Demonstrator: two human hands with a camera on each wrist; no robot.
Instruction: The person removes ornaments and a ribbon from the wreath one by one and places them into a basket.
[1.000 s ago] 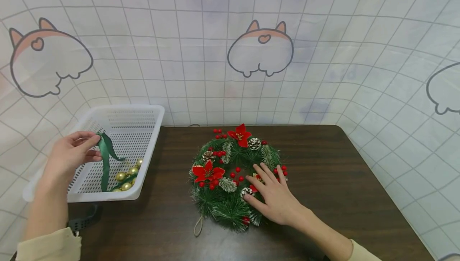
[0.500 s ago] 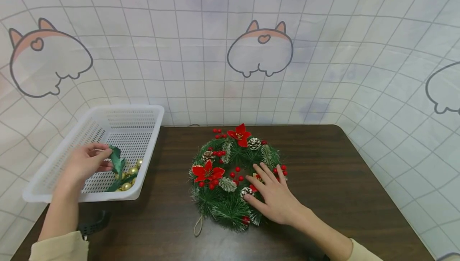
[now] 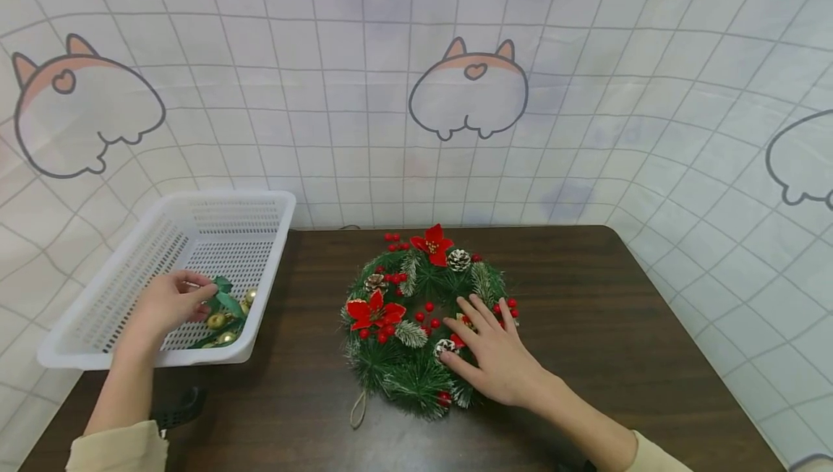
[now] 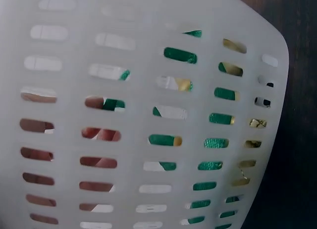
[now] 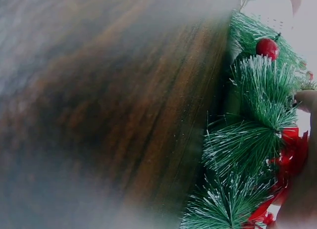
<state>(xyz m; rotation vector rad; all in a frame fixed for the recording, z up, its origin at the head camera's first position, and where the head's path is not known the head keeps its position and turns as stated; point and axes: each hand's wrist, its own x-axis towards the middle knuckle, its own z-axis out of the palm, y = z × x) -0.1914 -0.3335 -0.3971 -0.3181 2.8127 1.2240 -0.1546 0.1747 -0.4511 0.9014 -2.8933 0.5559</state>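
Low inside the white plastic basket (image 3: 272,262) at the left, my left hand (image 3: 171,307) pinches a green ribbon (image 3: 229,303) between thumb and fingers. Gold balls (image 3: 217,321) lie under and beside the ribbon. Through the basket's slots, the left wrist view gives only slivers of the fingers (image 4: 101,135) and green ribbon (image 4: 181,55). On the table, my right hand (image 3: 497,360) rests with fingers spread on the right side of a green wreath (image 3: 416,378). Red poinsettias (image 3: 375,313), pine cones (image 3: 458,260) and red berries (image 3: 429,307) decorate the wreath.
A dark wooden table (image 3: 586,298) carries the basket and the wreath. A loop of cord (image 3: 358,410) sticks out from the wreath's near edge. Behind hangs a white gridded cloth (image 3: 364,132) with cartoon animals printed on it.
My left hand has moved right and down into the basket, bringing the ribbon from hanging in the air to beside the gold balls. The right hand and wreath stay put.
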